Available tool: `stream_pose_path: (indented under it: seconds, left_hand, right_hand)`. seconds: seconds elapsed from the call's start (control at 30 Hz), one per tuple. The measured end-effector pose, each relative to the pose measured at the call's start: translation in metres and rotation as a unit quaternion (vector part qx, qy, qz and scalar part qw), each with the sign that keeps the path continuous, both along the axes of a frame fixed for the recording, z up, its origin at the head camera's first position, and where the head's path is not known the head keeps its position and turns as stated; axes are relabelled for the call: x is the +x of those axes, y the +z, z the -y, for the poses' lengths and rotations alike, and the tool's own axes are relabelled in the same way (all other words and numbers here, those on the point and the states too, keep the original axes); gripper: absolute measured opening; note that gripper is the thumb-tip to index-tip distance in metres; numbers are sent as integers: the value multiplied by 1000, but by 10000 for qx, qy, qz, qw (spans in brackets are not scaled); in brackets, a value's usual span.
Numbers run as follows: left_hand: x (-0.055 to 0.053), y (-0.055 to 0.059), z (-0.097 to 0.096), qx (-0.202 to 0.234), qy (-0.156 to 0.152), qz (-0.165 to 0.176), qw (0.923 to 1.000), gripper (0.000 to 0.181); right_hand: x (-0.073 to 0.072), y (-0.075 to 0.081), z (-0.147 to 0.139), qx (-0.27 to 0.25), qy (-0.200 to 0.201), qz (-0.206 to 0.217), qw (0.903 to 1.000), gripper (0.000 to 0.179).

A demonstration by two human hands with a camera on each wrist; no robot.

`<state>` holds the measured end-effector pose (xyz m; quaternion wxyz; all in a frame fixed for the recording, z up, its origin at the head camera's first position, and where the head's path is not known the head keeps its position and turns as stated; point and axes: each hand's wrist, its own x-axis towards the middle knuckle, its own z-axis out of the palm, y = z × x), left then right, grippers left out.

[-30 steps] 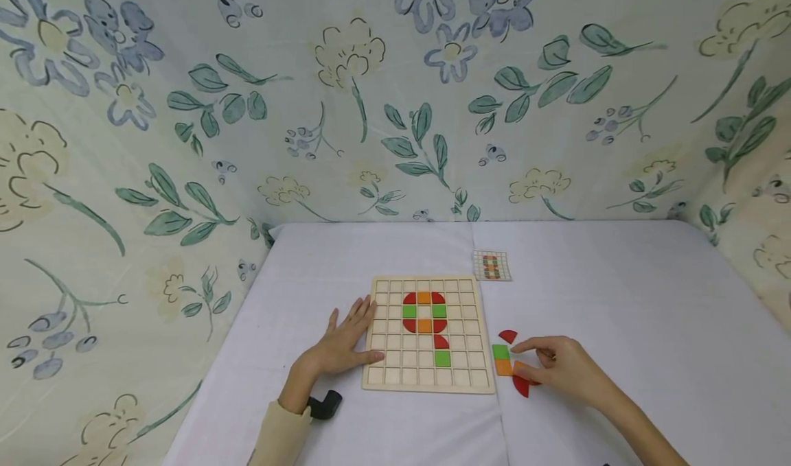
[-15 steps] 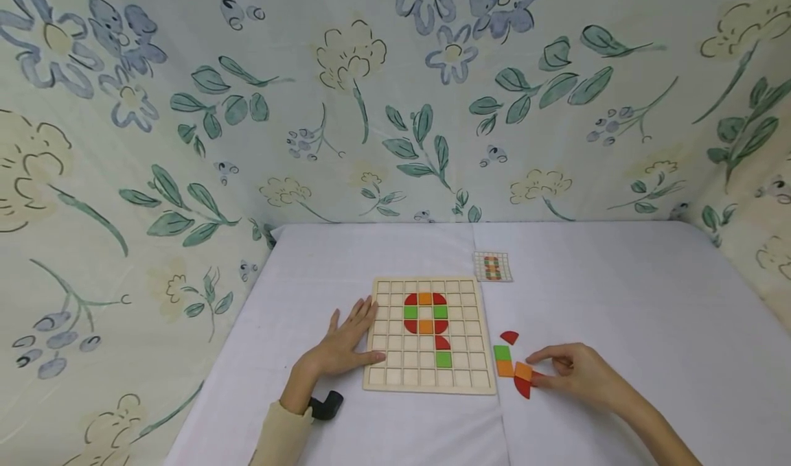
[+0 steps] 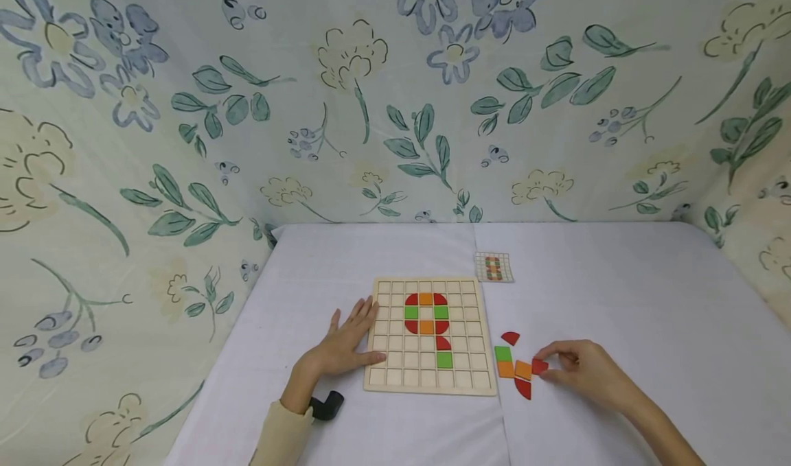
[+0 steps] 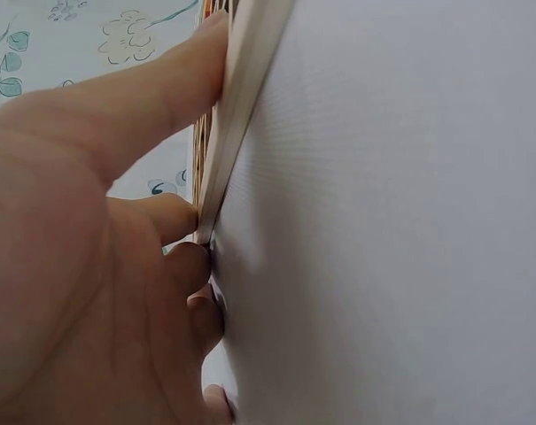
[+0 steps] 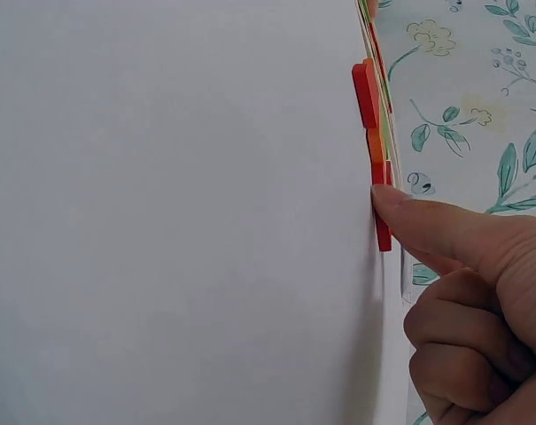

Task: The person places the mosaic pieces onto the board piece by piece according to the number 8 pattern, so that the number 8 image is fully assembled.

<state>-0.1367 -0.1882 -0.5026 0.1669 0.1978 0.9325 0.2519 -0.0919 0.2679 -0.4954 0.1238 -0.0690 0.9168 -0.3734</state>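
Note:
A wooden grid board [image 3: 395,377] holds red, orange and green tiles set in a ring, with a red and a green tile below it. My left hand [image 3: 342,342] rests against its left edge, thumb lying on the frame; the left wrist view shows the fingertips at the board's side [image 4: 250,80]. Off the board's right side, my right hand [image 3: 587,371] pinches a red quarter-circle tile [image 3: 540,366] between thumb and forefinger. Beside that tile are an orange square [image 3: 523,370], a red quarter circle [image 3: 524,388], a green square [image 3: 502,354] and another orange square [image 3: 505,369].
One more red quarter circle [image 3: 510,338] lies just above the loose tiles. A small printed pattern card [image 3: 503,274] sits by the board's top right corner. Some black object [image 3: 330,405] shows beside the left wrist. Floral cloth [image 3: 395,95] hangs behind the white table [image 3: 618,281].
My right hand has moved right from the green and orange tiles to the red quarter circle, which it now pinches, turned and slightly farther up. The left hand stays in place.

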Motion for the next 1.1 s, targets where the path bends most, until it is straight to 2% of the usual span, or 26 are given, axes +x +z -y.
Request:
stream_pose_path:
  seconds: [0.17, 0.37, 0.47, 0.63, 0.77, 0.93, 1.1]
  left_hand:
    - [0, 1, 0, 28, -11, 26, 10000, 102]
    - [0, 1, 0, 35, -24, 10, 10000, 103]
    - [0, 1, 0, 61, -20, 10, 10000, 102]
    - [1, 2, 0, 63, -4, 32, 10000, 102]
    - [1, 1, 0, 40, 17, 39, 10000, 102]
    - [0, 0, 0, 15, -8, 32, 10000, 103]
    - [0, 1, 0, 41, -9, 11, 10000, 103]
  right_hand:
    - [-2, 1, 6, 215, -158, -155, 9995, 33]
    - [-4, 4, 11, 416, -224, -281, 9985, 24]
    - [-4, 5, 8, 455, -195, -354, 9981, 28]
    - [-3, 1, 9, 883, -479, -770, 9920, 36]
    - [-4, 0, 10, 1099, -608, -970, 9873, 36]
    - [-7, 3, 14, 942, -464, -1010, 9893, 36]
    - [-10, 9, 31, 361, -47, -804, 9961, 38]
